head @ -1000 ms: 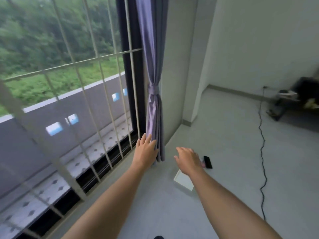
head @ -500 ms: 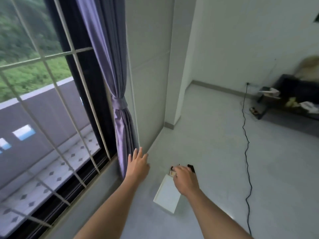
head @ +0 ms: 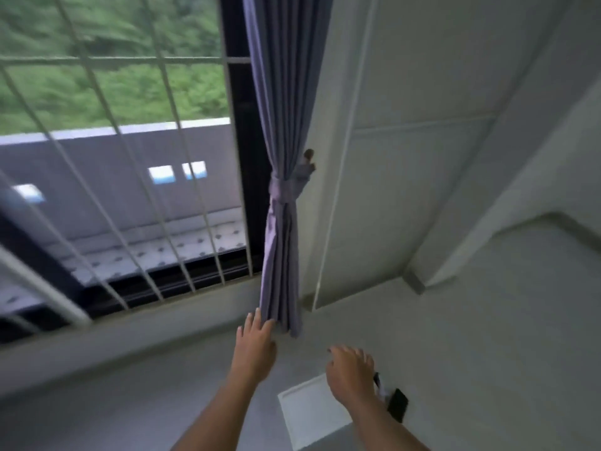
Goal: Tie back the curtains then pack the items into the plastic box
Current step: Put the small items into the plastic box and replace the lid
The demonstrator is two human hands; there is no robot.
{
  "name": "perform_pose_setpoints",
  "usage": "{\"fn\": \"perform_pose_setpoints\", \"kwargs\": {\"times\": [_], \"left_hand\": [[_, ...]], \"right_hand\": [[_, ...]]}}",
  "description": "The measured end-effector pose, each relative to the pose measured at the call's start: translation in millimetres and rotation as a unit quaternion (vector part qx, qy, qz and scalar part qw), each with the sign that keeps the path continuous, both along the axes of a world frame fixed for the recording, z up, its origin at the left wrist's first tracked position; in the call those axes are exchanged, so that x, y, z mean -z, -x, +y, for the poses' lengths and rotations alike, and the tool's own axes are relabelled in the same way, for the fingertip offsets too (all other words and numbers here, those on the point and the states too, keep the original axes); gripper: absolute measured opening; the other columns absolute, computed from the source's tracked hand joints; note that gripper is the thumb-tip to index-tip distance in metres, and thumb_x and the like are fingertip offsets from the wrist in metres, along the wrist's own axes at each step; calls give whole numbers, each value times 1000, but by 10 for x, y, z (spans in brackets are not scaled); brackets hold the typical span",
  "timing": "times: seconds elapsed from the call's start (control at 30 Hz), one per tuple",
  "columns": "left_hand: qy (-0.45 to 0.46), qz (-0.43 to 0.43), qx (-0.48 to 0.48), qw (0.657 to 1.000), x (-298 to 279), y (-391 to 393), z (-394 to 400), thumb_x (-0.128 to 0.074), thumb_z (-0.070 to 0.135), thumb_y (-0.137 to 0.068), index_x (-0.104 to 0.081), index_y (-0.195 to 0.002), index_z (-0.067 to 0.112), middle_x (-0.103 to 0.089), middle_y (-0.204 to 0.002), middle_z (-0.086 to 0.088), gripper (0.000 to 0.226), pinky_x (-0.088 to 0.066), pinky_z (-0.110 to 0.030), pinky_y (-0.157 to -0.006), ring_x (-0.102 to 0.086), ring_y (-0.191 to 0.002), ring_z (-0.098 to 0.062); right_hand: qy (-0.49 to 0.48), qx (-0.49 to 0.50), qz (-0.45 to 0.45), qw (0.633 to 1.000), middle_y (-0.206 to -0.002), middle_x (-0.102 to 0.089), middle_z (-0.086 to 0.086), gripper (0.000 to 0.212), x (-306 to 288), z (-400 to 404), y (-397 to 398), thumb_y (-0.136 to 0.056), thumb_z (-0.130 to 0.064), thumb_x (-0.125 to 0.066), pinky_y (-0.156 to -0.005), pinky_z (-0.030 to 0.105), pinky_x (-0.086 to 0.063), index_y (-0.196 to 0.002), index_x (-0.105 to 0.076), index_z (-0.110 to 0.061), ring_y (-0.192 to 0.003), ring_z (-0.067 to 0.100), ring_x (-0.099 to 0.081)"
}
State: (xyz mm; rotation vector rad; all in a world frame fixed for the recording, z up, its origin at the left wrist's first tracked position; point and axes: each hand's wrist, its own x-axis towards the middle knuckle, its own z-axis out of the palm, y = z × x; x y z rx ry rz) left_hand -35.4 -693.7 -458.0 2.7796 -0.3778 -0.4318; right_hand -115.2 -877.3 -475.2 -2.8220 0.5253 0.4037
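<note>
By the window (head: 113, 177), tied curtain (head: 283, 196) — left hand (head: 255, 345) touches its hem.

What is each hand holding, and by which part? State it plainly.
Nothing is held. The left hand is open, its straight fingers reaching the bottom hem of the tied purple curtain. The right hand hangs loosely curled above the white box, gripping nothing.

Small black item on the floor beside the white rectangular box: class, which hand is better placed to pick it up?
Right hand: it hovers next to the small black item; the left hand is by the purple curtain.
</note>
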Motion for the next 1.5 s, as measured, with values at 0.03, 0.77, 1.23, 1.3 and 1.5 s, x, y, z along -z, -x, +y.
{"fn": "perform_pose_setpoints", "kwargs": {"times": [0.03, 0.77, 1.23, 1.3, 1.5], "left_hand": [[-1, 6, -21, 1000, 5, 76, -35, -43, 21, -96, -31, -144, 21, -5, -159, -8, 50, -14, -43, -116, -5, -147, -28], [-114, 48, 25, 992, 4234, 788, -1046, -36, 24, -100, -13, -150, 15, 1, -159, -11, 56, -4, -46, -118, 0, -147, -30], [-44, -69, -42, 996, 6843, 27, -695, -24, 36, -102, -9, -152, 17, 2, -160, -6, 56, -7, -40, -120, -1, -147, -22], [20, -77, -79, 994, 6969, 51, -721, -24, 36, -102, -9, -152, 16, -1, -160, -5, 56, -8, -39, -120, -4, -147, -20], [259, -66, -281, 922, 7158, 467, -867, -28, 35, -102, -12, -151, 13, -18, -158, -5, 56, -21, -41, -116, -23, -143, -25]], "right_hand": [[-6, -19, 6, 1000, -132, -54, -6, 35, 31, -58, -32, -97, -22, -37, -106, 40, -31, -127, -53, -29, -122, 22, -47], [27, -176, 14, 984, -140, -50, 2, 42, 4218, -1332, -89, -96, -29, -45, -112, 43, -24, -136, -46, -18, -136, 25, -36], [-14, -177, -205, 963, -148, -42, 10, 45, 6762, -1487, -907, -97, -38, -46, -112, 42, -27, -138, -47, -19, -136, 29, -37], [-35, -139, -222, 965, -149, -40, 8, 47, 6853, -1460, -906, -97, -41, -45, -112, 40, -28, -140, -44, -19, -137, 28, -35], [-127, -46, -218, 967, -150, -37, 6, 53, 6945, -1579, -508, -97, -40, -45, -109, 40, -36, -143, -36, -16, -136, 25, -35]]}}
